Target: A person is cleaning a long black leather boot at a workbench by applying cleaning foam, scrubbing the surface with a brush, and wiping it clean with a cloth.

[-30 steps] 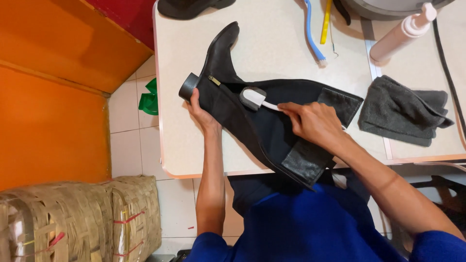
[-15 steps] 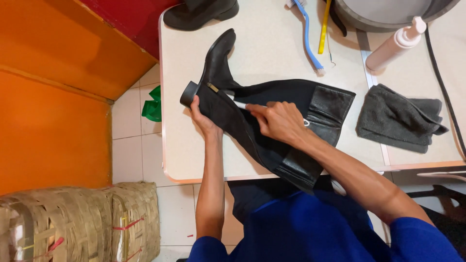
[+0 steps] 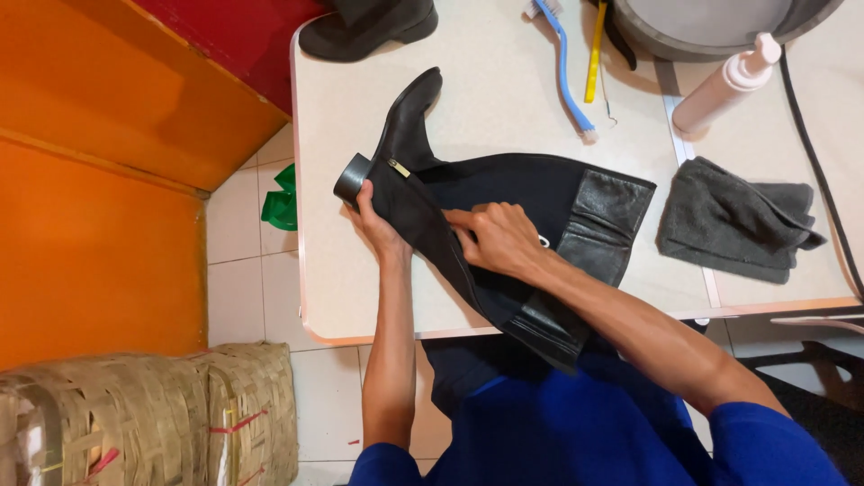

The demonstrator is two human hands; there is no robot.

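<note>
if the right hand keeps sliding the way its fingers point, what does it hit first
The right hand points left along the black tall boot. Straight on, it would likely first meet the left hand gripping near the heel, though depth is hard to judge.

Shoe-care workshop — boot [image 3: 504, 198], brush [image 3: 562, 67], cloth [image 3: 733, 220].

Bright, even overhead light; soft shadows.
</note>
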